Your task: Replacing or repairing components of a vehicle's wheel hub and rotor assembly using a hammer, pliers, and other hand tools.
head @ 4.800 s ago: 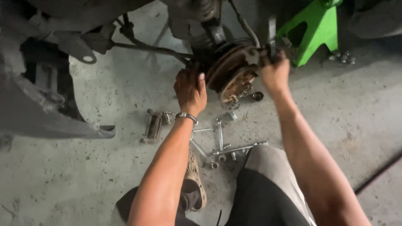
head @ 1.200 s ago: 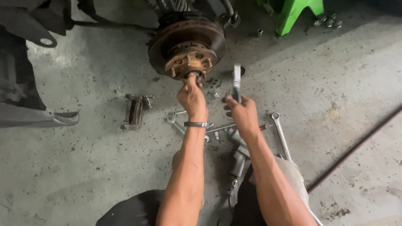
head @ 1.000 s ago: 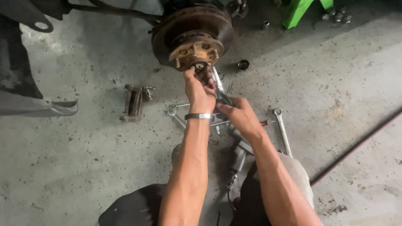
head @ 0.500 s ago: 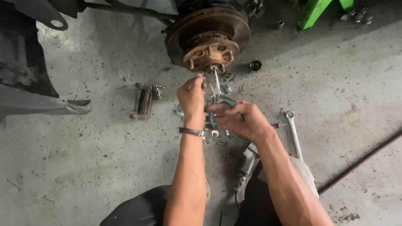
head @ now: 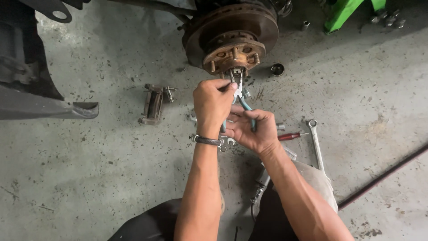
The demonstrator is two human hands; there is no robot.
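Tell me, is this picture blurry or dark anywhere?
Head view: mostly sharp, hands and pliers clear; light is soft and even on the concrete floor; deep shadow hides the top left corner and the space behind the rusty brake disc; no glare; edges bend slightly.

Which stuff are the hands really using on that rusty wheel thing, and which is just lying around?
In use: pliers, left hand, right hand, rusty hub.

Lying about: caliper part, spanner, red-handled screwdriver, socket, green stand.
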